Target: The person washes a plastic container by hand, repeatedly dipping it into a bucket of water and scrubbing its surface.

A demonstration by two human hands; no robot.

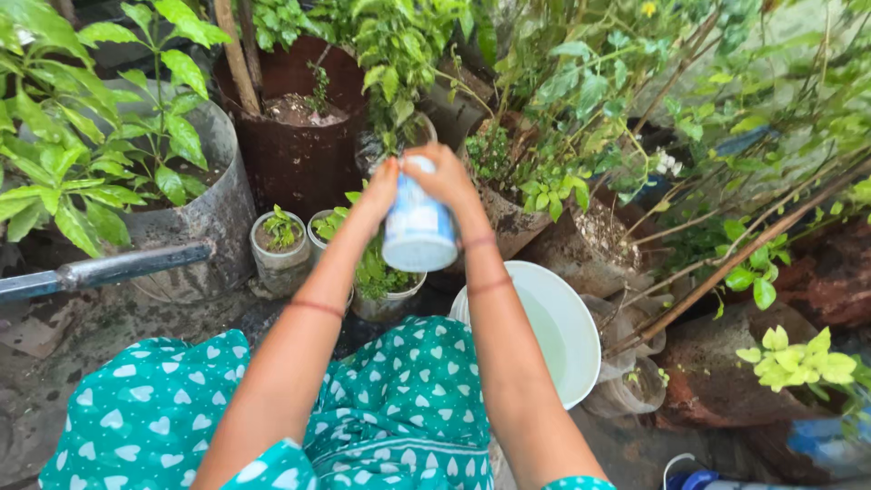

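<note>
Both my hands hold a white and blue plastic cup tipped over, its base toward me and its mouth pointing at the plants. My left hand grips its far end from the left. My right hand wraps the far end from the right. The cup hangs above a small pot of green seedlings. Red threads circle both wrists. My green clothing with white hearts fills the bottom of the view.
A white bucket with water stands right of my right arm. Two small plastic pots sit left of the cup. A grey metal tub, a rusty brown pot and leafy plants crowd behind. A metal pipe lies at left.
</note>
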